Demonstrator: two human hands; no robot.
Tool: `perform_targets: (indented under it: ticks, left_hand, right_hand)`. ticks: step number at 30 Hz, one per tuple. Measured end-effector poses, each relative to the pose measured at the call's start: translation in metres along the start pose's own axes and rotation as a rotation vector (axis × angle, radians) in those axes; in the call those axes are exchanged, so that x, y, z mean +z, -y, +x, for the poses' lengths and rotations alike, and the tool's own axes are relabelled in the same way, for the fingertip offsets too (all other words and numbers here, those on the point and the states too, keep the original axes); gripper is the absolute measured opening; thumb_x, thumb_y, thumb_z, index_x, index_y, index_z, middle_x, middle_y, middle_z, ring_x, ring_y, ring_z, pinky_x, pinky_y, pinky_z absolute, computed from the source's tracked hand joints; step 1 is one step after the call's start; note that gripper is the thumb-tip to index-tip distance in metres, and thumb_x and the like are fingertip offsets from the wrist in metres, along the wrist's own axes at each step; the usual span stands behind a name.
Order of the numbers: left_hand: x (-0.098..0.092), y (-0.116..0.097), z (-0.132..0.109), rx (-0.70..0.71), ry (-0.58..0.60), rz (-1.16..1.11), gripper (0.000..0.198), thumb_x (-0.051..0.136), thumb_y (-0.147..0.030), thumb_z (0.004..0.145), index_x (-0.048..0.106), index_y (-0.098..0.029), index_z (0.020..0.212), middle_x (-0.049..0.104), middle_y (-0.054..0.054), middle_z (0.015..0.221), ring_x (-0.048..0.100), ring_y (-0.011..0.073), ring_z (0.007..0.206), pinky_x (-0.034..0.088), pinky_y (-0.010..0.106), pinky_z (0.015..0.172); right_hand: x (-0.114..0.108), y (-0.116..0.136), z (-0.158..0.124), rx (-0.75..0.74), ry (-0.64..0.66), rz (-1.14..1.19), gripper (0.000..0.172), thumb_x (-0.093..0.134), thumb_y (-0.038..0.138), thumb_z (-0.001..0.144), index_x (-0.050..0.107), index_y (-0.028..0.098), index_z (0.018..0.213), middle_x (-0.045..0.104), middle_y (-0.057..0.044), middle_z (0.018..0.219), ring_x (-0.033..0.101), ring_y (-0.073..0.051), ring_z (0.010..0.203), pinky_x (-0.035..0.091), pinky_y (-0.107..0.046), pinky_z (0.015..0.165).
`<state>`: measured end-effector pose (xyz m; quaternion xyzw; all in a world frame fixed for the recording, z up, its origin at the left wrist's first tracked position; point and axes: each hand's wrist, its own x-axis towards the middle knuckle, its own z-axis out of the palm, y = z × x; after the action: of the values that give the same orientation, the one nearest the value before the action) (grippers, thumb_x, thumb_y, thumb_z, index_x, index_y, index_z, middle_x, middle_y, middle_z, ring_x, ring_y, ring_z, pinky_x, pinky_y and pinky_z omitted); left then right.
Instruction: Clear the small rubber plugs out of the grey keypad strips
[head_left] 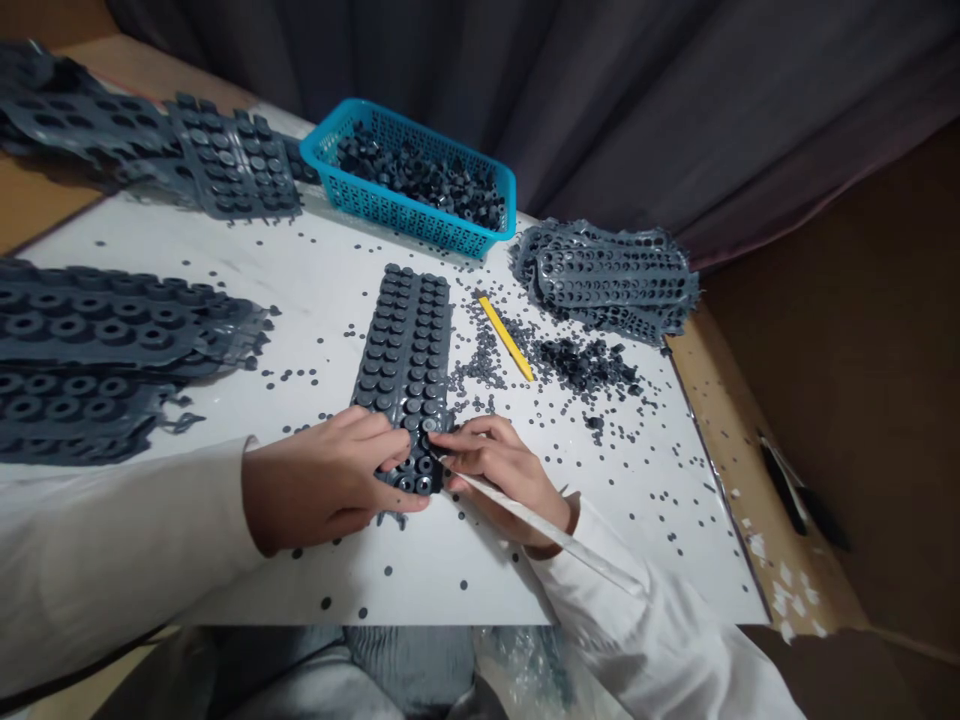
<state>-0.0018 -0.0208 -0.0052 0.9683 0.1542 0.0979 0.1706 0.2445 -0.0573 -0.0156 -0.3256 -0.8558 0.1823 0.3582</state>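
A dark grey rubber sheet point(409, 345) with rows of round studs lies lengthwise on the white board. My left hand point(341, 470) holds its near left part, fingers curled over the studs and thumb along the near edge. At the near right edge, my right hand point(499, 470) is closed around a thin white stick-like tool point(540, 520), whose tip is beside the studs and partly hidden by the fingers. A few studs near the hands show open rings on top. A yellow-handled tool point(506, 338) lies to the right of the sheet.
A blue basket point(409, 208) of small dark pieces stands at the back. Studded sheets point(82, 325) lie at left, with more point(232, 160) behind. Perforated sheets point(611, 270) are stacked back right, near a pile of black scraps point(589, 365). Small discs are scattered over the white board point(262, 590).
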Motion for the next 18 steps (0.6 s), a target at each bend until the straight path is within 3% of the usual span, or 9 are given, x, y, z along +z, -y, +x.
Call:
perform_targets:
  ticks: [3, 6, 9, 13, 18]
  left_hand:
    - [0.0004, -0.0001, 0.0, -0.002, -0.02, 0.005, 0.047, 0.052, -0.012, 0.081, 0.057, -0.041, 0.117, 0.046, 0.003, 0.089, 0.041, 0.0207, 0.077, 0.028, 0.033, 0.069]
    - [-0.0001, 0.0021, 0.0003, 0.042, -0.02, 0.005, 0.048, 0.054, -0.012, 0.079, 0.057, -0.04, 0.118, 0.046, 0.003, 0.089, 0.041, 0.0199, 0.076, 0.029, 0.032, 0.068]
    - [-0.0005, 0.0029, 0.0007, 0.067, -0.02, 0.005, 0.047, 0.052, -0.011, 0.08, 0.056, -0.038, 0.119, 0.045, 0.003, 0.09, 0.04, 0.0201, 0.076, 0.028, 0.032, 0.068]
    - [0.0005, 0.0003, 0.0003, 0.029, -0.04, -0.004, 0.047, 0.047, -0.008, 0.082, 0.057, -0.037, 0.118, 0.045, 0.004, 0.091, 0.039, 0.021, 0.077, 0.029, 0.033, 0.069]
    - [0.0008, -0.0018, 0.0001, 0.017, -0.022, 0.001, 0.048, 0.052, -0.011, 0.079, 0.058, -0.039, 0.118, 0.045, 0.003, 0.09, 0.04, 0.0211, 0.078, 0.029, 0.033, 0.07]
  right_hand:
    - [0.0006, 0.0007, 0.0025, -0.095, 0.01, -0.177, 0.003, 0.059, 0.021, 0.089, 0.058, 0.019, 0.091, 0.072, -0.009, 0.108, 0.058, -0.021, 0.091, 0.052, -0.038, 0.075]
    - [0.0011, 0.0025, 0.0033, -0.166, 0.019, -0.395, 0.007, 0.058, 0.012, 0.088, 0.059, 0.019, 0.089, 0.07, -0.011, 0.112, 0.058, -0.021, 0.085, 0.051, -0.038, 0.07]
    - [0.0007, 0.0028, 0.0024, -0.069, -0.047, -0.473, 0.01, 0.054, 0.012, 0.09, 0.06, 0.02, 0.09, 0.069, -0.012, 0.113, 0.058, -0.021, 0.086, 0.052, -0.038, 0.07]
    - [-0.0014, 0.0034, 0.0041, 0.194, -0.162, -0.184, 0.005, 0.053, 0.02, 0.092, 0.058, 0.022, 0.094, 0.069, -0.01, 0.112, 0.057, -0.022, 0.095, 0.053, -0.041, 0.079]
    - [-0.0008, 0.0052, 0.0095, 0.235, -0.112, 0.101, 0.011, 0.054, 0.032, 0.092, 0.058, 0.023, 0.089, 0.07, -0.009, 0.112, 0.056, -0.022, 0.101, 0.05, -0.043, 0.087]
